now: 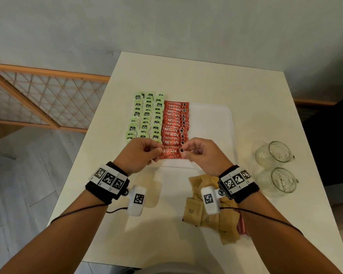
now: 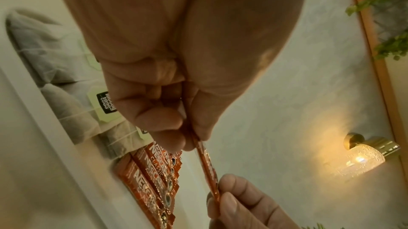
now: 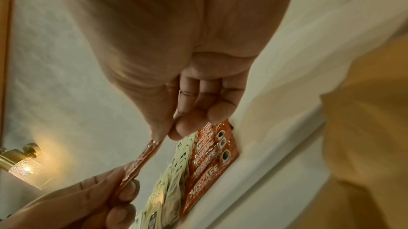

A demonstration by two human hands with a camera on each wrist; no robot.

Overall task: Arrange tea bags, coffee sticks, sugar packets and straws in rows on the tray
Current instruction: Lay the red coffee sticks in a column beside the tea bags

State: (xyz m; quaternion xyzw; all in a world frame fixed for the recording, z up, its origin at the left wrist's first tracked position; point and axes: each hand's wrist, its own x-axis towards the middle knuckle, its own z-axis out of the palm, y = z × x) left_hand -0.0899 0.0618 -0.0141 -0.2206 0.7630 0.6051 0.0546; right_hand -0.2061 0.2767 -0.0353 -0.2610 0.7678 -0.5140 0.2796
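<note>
Bench [image 1: 216, 80], white, one. Tray [image 1: 212, 123], white, one, at bench centre.

Tea bags [image 1: 146, 117], green tags: three columns on the tray's left part, overlapping; exact count cannot be told.

Coffee sticks [image 1: 174, 123], red: one overlapping column just right of the tea bags; count uncertain.

Held coffee stick [image 1: 171, 153], one: over the tray's near end, at the foot of the red column. Left hand [image 1: 141, 153] pinches its left end; right hand [image 1: 200, 155] pinches its right end, each grip narrow, thumb against fingers.

Sugar packets [image 1: 210, 216], brown: one loose heap on the bench, near the right wrist.

Glass jars [image 1: 273, 169], two, lying on their sides at the bench's right edge.
</note>
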